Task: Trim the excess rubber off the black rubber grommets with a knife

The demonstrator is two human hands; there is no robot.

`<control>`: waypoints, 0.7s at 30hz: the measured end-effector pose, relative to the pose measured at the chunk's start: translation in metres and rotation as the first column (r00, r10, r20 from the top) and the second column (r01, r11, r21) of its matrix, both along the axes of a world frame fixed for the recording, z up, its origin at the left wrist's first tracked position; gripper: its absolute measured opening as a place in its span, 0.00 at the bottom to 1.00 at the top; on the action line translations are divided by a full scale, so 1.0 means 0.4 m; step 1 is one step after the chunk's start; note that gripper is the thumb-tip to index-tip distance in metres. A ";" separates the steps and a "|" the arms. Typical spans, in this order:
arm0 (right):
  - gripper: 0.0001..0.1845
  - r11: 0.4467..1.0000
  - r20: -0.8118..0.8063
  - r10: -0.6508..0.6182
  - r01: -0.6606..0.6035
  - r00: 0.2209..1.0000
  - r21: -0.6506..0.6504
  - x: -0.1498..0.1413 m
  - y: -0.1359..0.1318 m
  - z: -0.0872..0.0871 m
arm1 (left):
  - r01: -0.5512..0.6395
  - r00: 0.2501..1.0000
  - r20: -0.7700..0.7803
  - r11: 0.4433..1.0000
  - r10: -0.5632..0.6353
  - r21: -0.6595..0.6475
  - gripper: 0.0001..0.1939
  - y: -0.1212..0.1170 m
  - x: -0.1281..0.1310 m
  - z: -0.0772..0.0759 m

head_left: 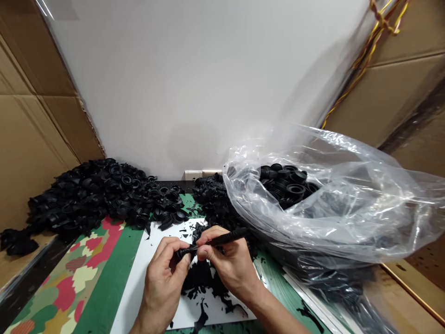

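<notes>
Black and ribbed, a small piece (pixel 180 254) sits in the head view between the thumb and fingers of the left hand (pixel 160 280), over the white sheet (pixel 134 283); the right hand (pixel 236 264) has its grip closed on a slim dark tool (pixel 227 236), its tip at the piece. For this close work, I'd brace the piece firmly, use short, light strokes, and angle the tip away from the left thumb (it sits very near). Black scraps (pixel 198 278) litter the sheet, which lies on a green counter (pixel 113 278) beside a patterned strip (pixel 66 287). Behind, to the left, rises a heap of black pieces (pixel 118 185); to the right, a clear plastic bag (pixel 354 222) holds more. Cardboard (pixel 21 130) flanks a pale wall (pixel 191 69), with a twisted yellow-and-brown cord (pixel 368 53) at upper right.
</notes>
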State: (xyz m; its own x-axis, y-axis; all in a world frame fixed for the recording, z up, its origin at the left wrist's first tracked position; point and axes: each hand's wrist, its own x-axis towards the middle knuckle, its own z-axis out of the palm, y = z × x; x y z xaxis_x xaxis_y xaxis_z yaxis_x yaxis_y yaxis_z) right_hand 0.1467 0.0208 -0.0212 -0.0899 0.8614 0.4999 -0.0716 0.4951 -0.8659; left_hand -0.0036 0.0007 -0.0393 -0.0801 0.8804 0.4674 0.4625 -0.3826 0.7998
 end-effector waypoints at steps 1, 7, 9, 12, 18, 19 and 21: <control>0.05 0.997 0.034 -0.029 0.027 0.999 0.073 -0.001 -0.001 -0.002 | 0.004 1.000 0.001 1.000 -0.004 -0.007 0.05 0.000 0.001 -0.001; 0.05 0.913 0.041 -0.307 0.281 0.951 0.296 0.019 0.029 -0.025 | 0.013 0.999 0.053 0.999 -0.010 -0.051 0.04 -0.005 0.004 -0.009; 0.05 0.937 -0.031 -0.326 0.327 0.945 0.121 0.032 0.045 -0.030 | 0.002 0.997 0.072 0.997 0.004 -0.081 0.05 -0.005 0.003 -0.009; 0.09 0.969 -0.106 -0.212 0.195 0.972 -0.152 0.041 0.055 -0.028 | 0.001 0.995 0.094 0.994 0.009 -0.108 0.05 -0.003 0.000 -0.008; 0.15 0.951 -0.253 0.028 -0.103 0.967 -0.291 0.022 0.036 -0.022 | -0.005 0.993 0.117 0.993 0.019 -0.120 0.05 -0.001 -0.002 -0.008; 0.14 0.947 -0.269 0.051 -0.132 0.962 -0.293 0.018 0.033 -0.022 | -0.005 0.993 0.119 0.993 0.019 -0.122 0.05 -0.002 -0.001 -0.007; 0.13 0.944 -0.294 0.084 -0.171 0.952 -0.282 0.011 0.027 -0.025 | -0.003 0.992 0.127 0.991 0.020 -0.130 0.05 -0.003 0.001 -0.006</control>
